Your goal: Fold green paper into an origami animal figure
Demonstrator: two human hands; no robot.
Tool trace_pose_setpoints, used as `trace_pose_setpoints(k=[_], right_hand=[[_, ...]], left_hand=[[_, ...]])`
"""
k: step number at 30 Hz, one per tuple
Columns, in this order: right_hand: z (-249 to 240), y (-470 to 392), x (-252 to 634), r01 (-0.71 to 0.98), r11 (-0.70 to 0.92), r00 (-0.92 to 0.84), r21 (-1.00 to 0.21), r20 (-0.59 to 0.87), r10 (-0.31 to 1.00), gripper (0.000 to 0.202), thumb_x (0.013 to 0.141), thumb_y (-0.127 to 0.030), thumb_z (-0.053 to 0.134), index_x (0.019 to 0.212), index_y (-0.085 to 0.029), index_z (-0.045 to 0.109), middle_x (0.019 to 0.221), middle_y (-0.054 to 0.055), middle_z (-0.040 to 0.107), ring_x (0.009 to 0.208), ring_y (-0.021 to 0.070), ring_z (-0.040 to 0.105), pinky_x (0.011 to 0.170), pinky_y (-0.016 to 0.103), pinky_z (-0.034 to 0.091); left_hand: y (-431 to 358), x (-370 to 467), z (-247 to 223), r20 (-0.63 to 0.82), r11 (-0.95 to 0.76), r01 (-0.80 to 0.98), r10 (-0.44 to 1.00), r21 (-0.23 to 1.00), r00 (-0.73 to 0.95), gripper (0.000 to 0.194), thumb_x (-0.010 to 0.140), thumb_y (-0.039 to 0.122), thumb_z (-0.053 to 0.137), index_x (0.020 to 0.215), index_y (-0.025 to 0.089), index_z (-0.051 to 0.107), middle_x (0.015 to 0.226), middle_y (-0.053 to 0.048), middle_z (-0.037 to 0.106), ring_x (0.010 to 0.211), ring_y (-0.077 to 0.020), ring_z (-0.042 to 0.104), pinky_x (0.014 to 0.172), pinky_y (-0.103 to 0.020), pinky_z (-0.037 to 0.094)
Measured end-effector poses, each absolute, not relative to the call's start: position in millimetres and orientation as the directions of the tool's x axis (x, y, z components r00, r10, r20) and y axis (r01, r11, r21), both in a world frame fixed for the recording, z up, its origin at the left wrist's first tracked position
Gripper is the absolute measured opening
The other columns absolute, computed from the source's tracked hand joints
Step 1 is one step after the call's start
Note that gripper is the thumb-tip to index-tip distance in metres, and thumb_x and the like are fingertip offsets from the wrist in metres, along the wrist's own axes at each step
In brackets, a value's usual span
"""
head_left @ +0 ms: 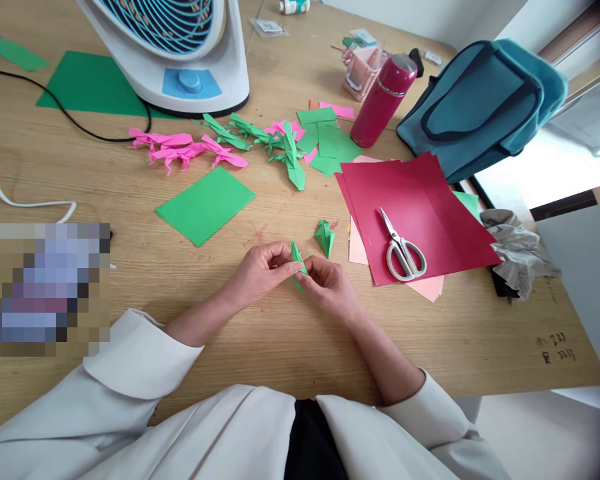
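Between my two hands, low over the table, is a small folded green paper piece [296,253]. My left hand [266,270] pinches it from the left, thumb on its front. On the other side my right hand [327,283] grips its lower right edge with thumb and fingers. Part of the piece is hidden behind my fingers. Just beyond my right hand lies another folded green paper piece [325,238], pointed at its near end. Farther off to the left is a flat green paper sheet [206,205].
Pink paper figures [180,148] and green paper figures [291,157] lie before a white fan [200,100]. Right of my hands, scissors [404,253] rest on red sheets [430,200]. Behind stand a red bottle [384,100] and a teal bag [480,107]. A black cord [70,113] crosses the left side.
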State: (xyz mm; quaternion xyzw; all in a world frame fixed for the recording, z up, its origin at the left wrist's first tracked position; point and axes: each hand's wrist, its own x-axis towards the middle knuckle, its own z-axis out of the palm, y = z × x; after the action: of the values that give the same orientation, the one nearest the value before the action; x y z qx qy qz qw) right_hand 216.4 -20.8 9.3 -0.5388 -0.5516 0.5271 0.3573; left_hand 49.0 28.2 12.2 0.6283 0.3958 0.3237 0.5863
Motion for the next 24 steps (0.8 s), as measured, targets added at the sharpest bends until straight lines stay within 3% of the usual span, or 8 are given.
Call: trace_pose_setpoints(k=[5, 18, 24], right_hand=[[6.7, -21.2, 217.3, 0.266, -0.11, -0.176, -0.958, -0.161, 0.971, 0.028, 0.089, -0.04, 0.06, 0.073, -0.019, 0.052, 0.063, -0.005, 0.042, 0.057, 0.0096, 0.036, 0.051, 0.024, 0.026], [11.7, -20.7, 210.2, 0.238, -0.127, -0.101, -0.963, -0.154, 0.983, 0.027, 0.085, -0.041, 0.061, 0.071, -0.019, 0.051, 0.064, -0.003, 0.045, 0.059, 0.0111, 0.04, 0.054, 0.026, 0.03], [11.9, -22.0, 207.1, 0.23, -0.139, -0.07, -0.963, -0.159, 0.985, 0.025, 0.084, -0.04, 0.06, 0.071, -0.019, 0.051, 0.064, -0.004, 0.045, 0.059, 0.011, 0.04, 0.053, 0.025, 0.03]], left_hand=[[26.4, 49.4, 10.1, -0.063, -0.007, 0.148, 0.885, 0.989, 0.461, 0.028, 0.081, 0.035, 0.065, 0.066, 0.018, 0.049, 0.061, 0.004, 0.046, 0.057, -0.0096, 0.039, 0.053, -0.024, 0.03], [21.8, 52.5, 10.6, -0.089, 0.05, 0.106, 0.912, 0.993, 0.4, 0.031, 0.078, 0.033, 0.069, 0.062, 0.019, 0.046, 0.063, 0.003, 0.05, 0.06, -0.0109, 0.044, 0.057, -0.025, 0.036], [19.0, 54.7, 10.6, -0.05, 0.021, 0.083, 0.93, 0.996, 0.363, 0.03, 0.079, 0.033, 0.069, 0.062, 0.018, 0.048, 0.061, 0.004, 0.046, 0.058, -0.0101, 0.041, 0.056, -0.024, 0.034]])
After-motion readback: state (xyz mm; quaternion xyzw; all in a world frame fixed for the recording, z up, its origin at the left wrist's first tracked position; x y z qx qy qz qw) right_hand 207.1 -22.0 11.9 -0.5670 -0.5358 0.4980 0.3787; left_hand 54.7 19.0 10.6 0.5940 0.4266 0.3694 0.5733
